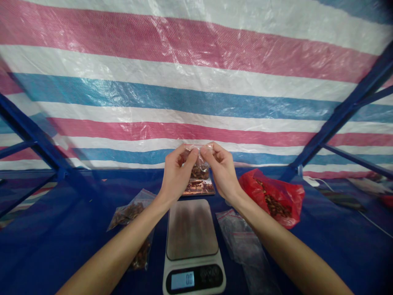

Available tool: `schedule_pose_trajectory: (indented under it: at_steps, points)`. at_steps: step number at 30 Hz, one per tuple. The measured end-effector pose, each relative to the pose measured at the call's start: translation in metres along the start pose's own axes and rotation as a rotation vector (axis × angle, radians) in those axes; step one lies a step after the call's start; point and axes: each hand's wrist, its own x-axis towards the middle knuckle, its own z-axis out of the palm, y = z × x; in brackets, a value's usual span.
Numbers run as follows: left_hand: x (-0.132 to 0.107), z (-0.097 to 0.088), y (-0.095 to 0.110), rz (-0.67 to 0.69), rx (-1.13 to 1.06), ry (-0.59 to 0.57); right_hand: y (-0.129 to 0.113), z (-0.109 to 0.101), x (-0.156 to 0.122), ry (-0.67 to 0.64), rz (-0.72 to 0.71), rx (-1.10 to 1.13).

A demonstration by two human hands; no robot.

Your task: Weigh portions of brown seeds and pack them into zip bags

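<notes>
Both my hands are raised above the blue table, pinching the top edge of a small clear zip bag (199, 169) that holds brown dried pieces. My left hand (175, 174) grips the bag's left corner with thumb and fingers closed. My right hand (221, 170) pinches the right corner the same way. Below the bag, a digital kitchen scale (192, 241) with a bare steel platform stands on the table, its display lit.
A red plastic bag (274, 198) of brown pieces lies open to the right. Empty clear zip bags (239, 237) lie right of the scale, filled ones (130, 213) to the left. A small picture card (199, 187) lies behind the scale. A striped tarp (196, 82) and blue frame bars (337, 114) stand behind.
</notes>
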Motion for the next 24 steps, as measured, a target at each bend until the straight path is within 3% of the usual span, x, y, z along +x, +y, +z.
schedule_pose_trajectory:
  at_steps: [4,11,16,24]
  points:
    - [0.002,-0.002,0.001,0.008,-0.03,0.017,-0.001,0.002,-0.002,-0.034,-0.04,-0.019]
    - [-0.004,0.003,-0.001,0.005,-0.064,-0.005,-0.004,0.004,-0.005,-0.034,0.046,0.15]
    - [-0.004,0.002,-0.005,-0.008,-0.055,-0.03,-0.003,0.001,-0.003,-0.106,0.013,0.011]
    - [-0.001,0.0,-0.008,-0.031,-0.081,-0.032,-0.004,-0.007,0.006,-0.128,-0.021,-0.014]
